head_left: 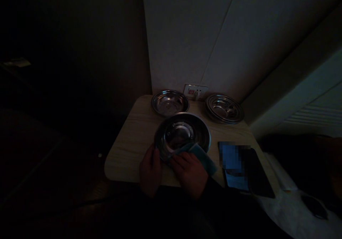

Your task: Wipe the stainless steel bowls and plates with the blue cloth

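A shiny metal bowl [201,134] stands at the middle of a small wood-patterned table [128,150]. My left hand [151,171] is closed on the bowl's near left rim, thumb at the edge. A blue-green cloth [204,159] lies over the near right rim of the bowl. My right hand [188,173] presses the cloth against the inside of the near rim, fingers bent over it. Part of the cloth hangs out to the right of the hand. The light is dim, so finger details are hard to make out.
Behind stand another metal bowl [169,103] at the left and a stack of metal bowls [224,109] at the right. A wall socket [196,91] sits between them. A lit phone [233,167] lies on the right, beside a dark flat object [259,175].
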The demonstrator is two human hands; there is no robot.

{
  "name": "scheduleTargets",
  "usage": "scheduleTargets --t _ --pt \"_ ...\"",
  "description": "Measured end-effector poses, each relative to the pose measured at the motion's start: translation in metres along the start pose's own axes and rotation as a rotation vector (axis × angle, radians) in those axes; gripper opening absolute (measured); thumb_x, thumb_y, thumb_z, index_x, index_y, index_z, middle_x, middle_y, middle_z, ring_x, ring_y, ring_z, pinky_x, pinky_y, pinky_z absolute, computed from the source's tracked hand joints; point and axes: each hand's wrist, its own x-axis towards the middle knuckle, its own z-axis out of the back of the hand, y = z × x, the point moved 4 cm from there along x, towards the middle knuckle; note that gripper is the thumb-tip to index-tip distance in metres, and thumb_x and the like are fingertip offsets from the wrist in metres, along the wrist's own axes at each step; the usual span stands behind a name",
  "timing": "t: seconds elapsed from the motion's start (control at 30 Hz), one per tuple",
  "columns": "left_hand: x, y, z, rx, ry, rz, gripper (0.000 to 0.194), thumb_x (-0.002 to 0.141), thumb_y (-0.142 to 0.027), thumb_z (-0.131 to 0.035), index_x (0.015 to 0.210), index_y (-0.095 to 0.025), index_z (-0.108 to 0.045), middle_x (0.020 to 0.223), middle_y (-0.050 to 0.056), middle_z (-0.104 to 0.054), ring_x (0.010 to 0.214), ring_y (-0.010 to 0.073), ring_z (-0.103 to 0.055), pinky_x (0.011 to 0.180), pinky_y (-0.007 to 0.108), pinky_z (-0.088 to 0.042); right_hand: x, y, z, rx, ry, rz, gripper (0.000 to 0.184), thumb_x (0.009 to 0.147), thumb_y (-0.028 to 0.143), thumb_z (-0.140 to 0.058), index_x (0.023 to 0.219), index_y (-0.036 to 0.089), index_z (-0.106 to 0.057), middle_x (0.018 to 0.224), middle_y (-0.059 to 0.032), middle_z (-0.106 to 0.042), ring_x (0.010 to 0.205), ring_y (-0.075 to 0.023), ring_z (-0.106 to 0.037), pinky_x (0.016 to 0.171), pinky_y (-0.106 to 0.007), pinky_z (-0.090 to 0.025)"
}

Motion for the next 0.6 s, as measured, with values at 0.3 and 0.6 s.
scheduleTargets --t 0.3,0.6 --pt "-0.001 0.001 0.012 0.000 -0.115 -0.023 0.037 0.084 -0.040 -0.043 0.106 -0.016 -0.061 0.106 0.009 -0.067 0.097 0.0197 -0.061 0.084 0.030 -0.047 0.006 0.000 0.000 0.039 0.107 0.002 0.022 0.089 0.022 -0.051 0.109 0.020 -0.059 0.105 -0.0048 -0.067 0.094 -0.0194 -0.055 0.076 -0.036 -0.038" --pt "-0.004 -0.003 0.005 0.040 -0.082 -0.080 0.034 0.085 -0.037 -0.042 0.104 -0.017 -0.062 0.101 0.009 -0.068 0.092 0.0196 -0.063 0.081 0.031 -0.049 0.014 0.005 0.000 0.141 0.156 -0.066 0.027 0.087 0.018 -0.048 0.113 0.018 -0.056 0.111 -0.0041 -0.065 0.097 -0.0188 -0.054 0.075 -0.032 -0.039"
